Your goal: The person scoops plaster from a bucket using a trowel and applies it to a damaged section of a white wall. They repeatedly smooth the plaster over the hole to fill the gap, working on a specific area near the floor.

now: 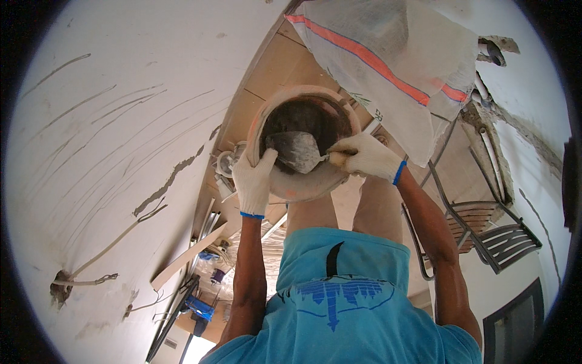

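Item 1. Round mixing pan (303, 182), terracotta-coloured, dark wet mortar inside. It sits at picture centre, held up in the air in front of the knees and tilted with its mouth toward the wearer, so the contents face the trowel and can be reached without spilling over the far rim.

Item 2. Left hand (253, 179), white knitted glove with blue cuff. Clamped over the pan's rim at 9 o'clock, thumb hooked inside and fingers down the outer wall; this grip carries the weight and sets the tilt.

Item 3. Right hand (367, 156), same glove. Closed round the wooden handle of a trowel (297, 151) at the pan's 3 o'clock rim. The two hands stand apart, one on each side of the pan.

Item 4. Trowel blade, grey with mortar, laid nearly flat inside the pan, tip pointing toward 9 o'clock, an angle suited to scraping or scooping the mix.

Item 5. White woven sack (388, 60) with an orange stripe, at 1 o'clock beyond the pan, lying on the tan floor (273, 67).

Item 6. Plastered wall (109, 151), at 9 o'clock, scored with grooves and cracks.

Item 7. Folding chair (485, 230) with slatted seat, at 4 o'clock.

Item 8. Loose timber strip (194, 255) and blue objects, at 7 o'clock, too small to identify.
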A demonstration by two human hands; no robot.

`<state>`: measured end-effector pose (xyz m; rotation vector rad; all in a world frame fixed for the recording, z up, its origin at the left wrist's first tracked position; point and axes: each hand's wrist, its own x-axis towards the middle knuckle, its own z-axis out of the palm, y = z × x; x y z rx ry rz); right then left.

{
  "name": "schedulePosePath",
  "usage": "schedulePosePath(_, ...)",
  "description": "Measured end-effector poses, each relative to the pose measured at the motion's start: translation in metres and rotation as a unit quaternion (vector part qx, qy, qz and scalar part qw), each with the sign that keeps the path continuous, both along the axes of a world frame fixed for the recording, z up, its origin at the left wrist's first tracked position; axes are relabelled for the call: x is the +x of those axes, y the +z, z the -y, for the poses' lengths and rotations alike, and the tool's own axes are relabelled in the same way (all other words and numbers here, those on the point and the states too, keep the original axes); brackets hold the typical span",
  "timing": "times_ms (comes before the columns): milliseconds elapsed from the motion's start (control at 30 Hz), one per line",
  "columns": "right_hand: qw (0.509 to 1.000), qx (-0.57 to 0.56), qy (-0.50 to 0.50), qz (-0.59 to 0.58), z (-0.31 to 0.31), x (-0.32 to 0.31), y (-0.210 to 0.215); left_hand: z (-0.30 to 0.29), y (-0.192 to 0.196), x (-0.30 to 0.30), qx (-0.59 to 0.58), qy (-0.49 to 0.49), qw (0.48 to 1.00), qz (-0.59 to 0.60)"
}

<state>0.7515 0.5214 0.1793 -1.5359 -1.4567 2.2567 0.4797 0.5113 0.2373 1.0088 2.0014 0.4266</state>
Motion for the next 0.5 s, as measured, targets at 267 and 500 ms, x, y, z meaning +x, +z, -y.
schedulePosePath(267, 1.0, -0.003, -0.003, -0.01, 0.015, 0.039, 0.009, 0.031, -0.009, -0.031, 0.011, 0.126, 0.989, 0.082)
schedulePosePath(500, 0.997, 0.052, -0.048, -0.041, 0.01, 0.044, 0.015, 0.043, -0.036, -0.045, 0.052, 0.216, 0.967, 0.12)
